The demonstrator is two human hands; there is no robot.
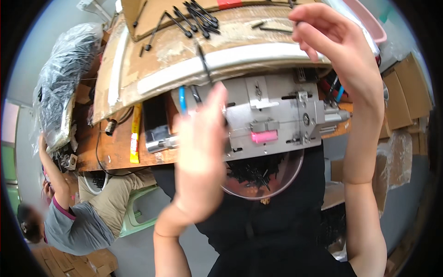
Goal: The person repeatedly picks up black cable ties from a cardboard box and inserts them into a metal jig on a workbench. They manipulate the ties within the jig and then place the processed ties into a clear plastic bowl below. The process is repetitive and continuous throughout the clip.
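My left hand (200, 157) is raised in front of a metal fixture (240, 120), smeared by motion. A blurred thin black rod (203, 62) sticks up from its fingertips and appears gripped there. My right hand (332, 41) is above the cardboard at the upper right, thumb and forefinger pinched on a small black piece (298, 24), mostly hidden by the fingers. Several black rods with knobbed ends (196, 18) lie on the cardboard sheet (170, 46). Pink material (264, 136) sits on the fixture. Below it, a clear bowl (295, 177) holds many small black parts.
A yellow tube-like packet (135, 134) and a dark phone-like slab (157, 115) lie on the wooden bench (92, 154). At left, another person (83, 226) sits on a green stool (138, 212) beside a plastic-wrapped bundle (64, 78). Cardboard boxes (406, 92) stand at right.
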